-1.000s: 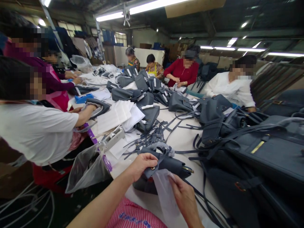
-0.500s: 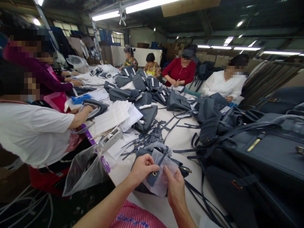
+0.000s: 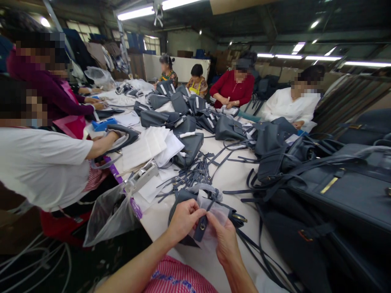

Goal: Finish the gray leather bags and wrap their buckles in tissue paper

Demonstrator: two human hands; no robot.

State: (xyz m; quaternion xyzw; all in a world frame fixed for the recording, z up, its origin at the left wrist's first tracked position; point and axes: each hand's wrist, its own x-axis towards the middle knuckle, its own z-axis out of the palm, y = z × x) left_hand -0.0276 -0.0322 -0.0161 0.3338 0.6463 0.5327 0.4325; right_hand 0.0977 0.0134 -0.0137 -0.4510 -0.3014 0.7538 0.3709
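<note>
Between my hands lies a dark blue-grey handbag (image 3: 180, 198) on the white table, partly hidden by my fingers. A narrow strap tab (image 3: 200, 230) with a round metal eyelet points toward me, with thin white tissue paper (image 3: 220, 211) around and under it. My left hand (image 3: 183, 220) is closed, thumb and fingers pinching at the tab's upper part. From the other side, my right hand (image 3: 225, 237) pinches the tissue paper, its thumb close to the left thumb. Plastic film covers the bag's handle (image 3: 210, 190).
Loose straps with buckles (image 3: 195, 173) lie just beyond the bag. Many dark bags (image 3: 230, 129) pile up mid-table, and larger bags (image 3: 351, 195) crowd the right. White sheets (image 3: 143, 149) and a tape dispenser (image 3: 146, 177) sit left. Several co-workers, including a person in white (image 3: 42, 162), surround the table.
My hands have come closer together, thumbs nearly meeting over the tab. The tissue paper, spread wide before, is now gathered more narrowly around the tab.
</note>
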